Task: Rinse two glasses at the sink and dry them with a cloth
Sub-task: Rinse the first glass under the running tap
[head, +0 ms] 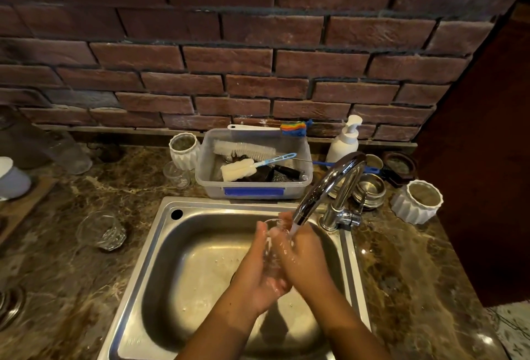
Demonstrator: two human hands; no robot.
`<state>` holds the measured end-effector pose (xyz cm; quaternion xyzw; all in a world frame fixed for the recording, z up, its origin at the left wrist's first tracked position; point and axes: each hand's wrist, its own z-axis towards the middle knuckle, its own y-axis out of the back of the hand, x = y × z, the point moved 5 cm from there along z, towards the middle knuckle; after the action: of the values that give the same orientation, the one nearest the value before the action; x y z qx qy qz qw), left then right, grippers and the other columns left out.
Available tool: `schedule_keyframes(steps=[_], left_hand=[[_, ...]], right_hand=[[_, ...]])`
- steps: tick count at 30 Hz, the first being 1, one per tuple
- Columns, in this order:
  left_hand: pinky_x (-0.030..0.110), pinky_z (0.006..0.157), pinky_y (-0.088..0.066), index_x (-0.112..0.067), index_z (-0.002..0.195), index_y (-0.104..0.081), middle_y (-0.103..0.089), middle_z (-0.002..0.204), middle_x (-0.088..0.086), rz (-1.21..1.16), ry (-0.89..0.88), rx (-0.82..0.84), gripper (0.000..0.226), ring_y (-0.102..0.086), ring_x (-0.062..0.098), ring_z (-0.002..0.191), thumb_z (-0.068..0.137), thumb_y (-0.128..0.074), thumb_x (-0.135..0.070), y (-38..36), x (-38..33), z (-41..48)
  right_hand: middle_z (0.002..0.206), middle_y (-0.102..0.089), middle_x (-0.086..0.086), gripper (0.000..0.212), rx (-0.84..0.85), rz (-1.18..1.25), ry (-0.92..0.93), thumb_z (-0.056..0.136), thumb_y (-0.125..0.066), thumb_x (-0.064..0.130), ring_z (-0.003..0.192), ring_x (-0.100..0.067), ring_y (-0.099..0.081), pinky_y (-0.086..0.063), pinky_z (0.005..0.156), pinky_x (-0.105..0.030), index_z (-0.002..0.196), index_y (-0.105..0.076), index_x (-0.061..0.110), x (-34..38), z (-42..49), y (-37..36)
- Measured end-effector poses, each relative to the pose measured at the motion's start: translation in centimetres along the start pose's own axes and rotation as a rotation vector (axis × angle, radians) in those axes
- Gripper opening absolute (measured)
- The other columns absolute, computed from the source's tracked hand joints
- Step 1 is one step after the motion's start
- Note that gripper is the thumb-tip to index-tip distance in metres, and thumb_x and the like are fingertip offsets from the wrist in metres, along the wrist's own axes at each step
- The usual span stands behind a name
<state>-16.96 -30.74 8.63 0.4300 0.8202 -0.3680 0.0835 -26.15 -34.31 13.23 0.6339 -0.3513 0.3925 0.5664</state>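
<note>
Forearms: nearest us, both converge from the bottom edge over the sink [172, 233].
Second glass: we see a clear faceted glass [101, 233] on the counter left of the basin, well apart from both hands, untouched. Left hand is the nearer one for it.
Left hand [258, 270]: cupped under and around the left side of the held glass [272, 247], fingers [262, 233] curled together against its wall.
Held glass: sandwiched between the palms over the basin, long axis tilted up and away from us, rim toward the spout. Mostly hidden; exact tilt is our estimate.
Right hand [304, 256]: wrapped on the right side, fingers pressed onto the glass, wet.
Tap [324, 187]: running, stream [293, 227] lands at the rim just beside the right fingers.
Key relation: we judge rim-to-stream alignment decides the rinse; rotating the glass about its long axis comes next.
Cloth: none we can identify in view.
</note>
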Motion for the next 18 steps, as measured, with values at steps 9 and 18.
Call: schedule_keyframes(steps=[9,18], left_hand=[[0.034,0.081,-0.055,-0.008,0.121,-0.071,-0.072,0.116,0.016,-0.044,0.007,0.014,0.068,-0.069,0.028,0.097,0.089,-0.056,-0.066,0.1,0.3,-0.3],[0.047,0.104,-0.048,-0.014,0.119,-0.075,-0.071,0.121,0.022,-0.037,-0.061,0.029,0.061,-0.064,0.032,0.116,0.093,-0.051,-0.064,0.7,0.0,0.2]], right_hand=[[0.075,-0.066,0.003,0.027,0.029,-0.031,-0.027,0.090,-0.060,0.054,0.071,-0.008,-0.066,-0.053,0.062,-0.026,0.081,-0.059,0.028,-1.0,0.2,0.0],[0.085,-0.068,0.005,0.020,0.053,0.075,-0.002,0.089,-0.064,0.045,0.080,-0.006,-0.067,-0.057,0.070,-0.030,0.092,-0.065,0.026,-0.4,0.2,-0.4]])
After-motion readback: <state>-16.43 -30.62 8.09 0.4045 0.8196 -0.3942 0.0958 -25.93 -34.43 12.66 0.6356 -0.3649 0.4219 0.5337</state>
